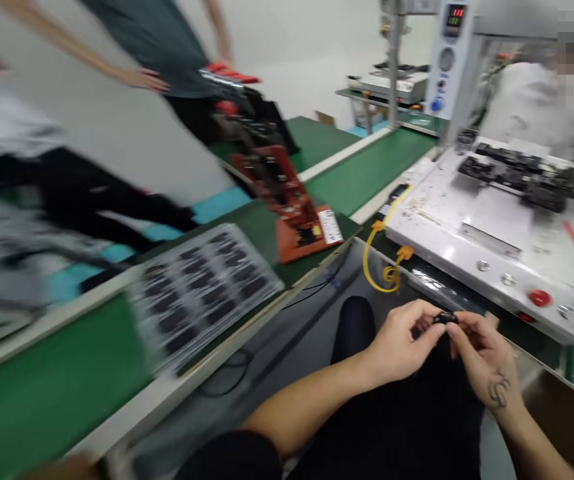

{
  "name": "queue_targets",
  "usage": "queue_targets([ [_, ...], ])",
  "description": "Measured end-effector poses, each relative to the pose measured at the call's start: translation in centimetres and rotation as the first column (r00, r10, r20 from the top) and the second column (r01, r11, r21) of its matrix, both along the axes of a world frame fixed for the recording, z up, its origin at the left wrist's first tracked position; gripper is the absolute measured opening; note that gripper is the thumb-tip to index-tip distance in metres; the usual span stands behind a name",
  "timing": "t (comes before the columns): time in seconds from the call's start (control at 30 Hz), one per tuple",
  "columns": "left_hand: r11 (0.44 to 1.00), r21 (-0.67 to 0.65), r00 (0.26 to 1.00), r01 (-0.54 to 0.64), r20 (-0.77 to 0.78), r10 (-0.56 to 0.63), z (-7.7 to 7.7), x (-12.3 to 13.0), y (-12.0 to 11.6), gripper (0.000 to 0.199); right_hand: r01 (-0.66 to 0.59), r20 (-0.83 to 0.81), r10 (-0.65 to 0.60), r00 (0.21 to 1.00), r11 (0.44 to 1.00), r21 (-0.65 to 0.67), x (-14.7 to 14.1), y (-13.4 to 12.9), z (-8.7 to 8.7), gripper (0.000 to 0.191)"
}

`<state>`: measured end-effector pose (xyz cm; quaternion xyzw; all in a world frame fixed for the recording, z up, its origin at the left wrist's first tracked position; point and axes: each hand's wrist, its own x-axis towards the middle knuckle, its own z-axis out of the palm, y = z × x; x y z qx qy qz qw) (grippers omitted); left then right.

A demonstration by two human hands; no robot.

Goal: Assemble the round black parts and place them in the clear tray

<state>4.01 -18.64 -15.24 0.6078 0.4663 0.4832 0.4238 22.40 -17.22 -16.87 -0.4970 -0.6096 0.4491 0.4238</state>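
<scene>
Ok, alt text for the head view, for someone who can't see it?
The person's left hand and right hand pinch a small black part above their lap. Left of them, a clear tray of dark pieces lies on a green bench near a red stand; to the right is a white machine with a red button. Other people are nearby, blurred.

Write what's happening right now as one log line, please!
left hand: pinching small black part | right hand: pinching same part | plastic tray: on green worktop
</scene>
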Motion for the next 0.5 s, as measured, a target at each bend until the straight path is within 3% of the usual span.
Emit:
queue_targets([
  [0.07, 0.989, 0.125, 0.990, -0.081, -0.106, 0.095, 0.4, -2.1, -0.4, 0.020, -0.109, -0.050, 0.109, 0.993, 0.994, 0.014, 0.0, 0.4, -0.7, 0.043],
  [0.13, 0.929, 0.223, 0.922, -0.295, -0.189, 0.338, 1.1, -6.4, -0.9, 0.023, -0.169, -0.089, 0.173, 0.981, 0.984, 0.053, 0.1, 1.0, -1.6, 0.052],
  [0.17, 0.854, 0.263, 0.833, -0.448, -0.224, 0.506, 1.6, -9.4, -1.5, 0.025, -0.155, -0.061, 0.159, 0.985, 0.986, 0.058, 0.4, 1.3, -2.1, 0.052],
  [0.2, 0.734, 0.290, 0.691, -0.614, -0.252, 0.678, 2.1, -12.8, -2.5, 0.027, -0.128, -0.012, 0.129, 0.992, 0.990, 0.051, 0.7, 1.7, -2.7, 0.051],
  [0.27, 0.418, 0.331, 0.278, -0.846, -0.396, 0.875, 3.1, -20.2, -5.3, 0.035, -0.075, 0.090, 0.073, 0.993, 0.997, 0.017, 1.7, 2.6, -4.2, 0.051],
  [0.3, 0.269, 0.314, 0.067, -0.911, -0.531, 0.845, 3.4, -23.8, -7.0, 0.038, -0.072, 0.118, 0.072, 0.990, 0.997, -0.005, 2.1, 3.1, -5.0, 0.053],
  [0.33, 0.150, 0.262, -0.071, -0.953, -0.678, 0.731, 3.6, -27.1, -8.8, 0.039, -0.078, 0.131, 0.081, 0.988, 0.997, -0.027, 2.5, 3.6, -5.9, 0.054],
  [0.4, 0.032, 0.179, -0.119, -0.983, -0.764, 0.634, 3.3, -32.2, -12.2, 0.034, -0.109, 0.121, 0.115, 0.986, 0.992, -0.059, 3.0, 4.6, -7.5, 0.056],
  [0.5, -0.035, 0.047, -0.059, -0.998, -0.841, 0.538, 1.7, -35.7, -15.9, 0.028, -0.148, 0.086, 0.154, 0.984, 0.986, -0.072, 2.7, 5.7, -9.1, 0.055],
])
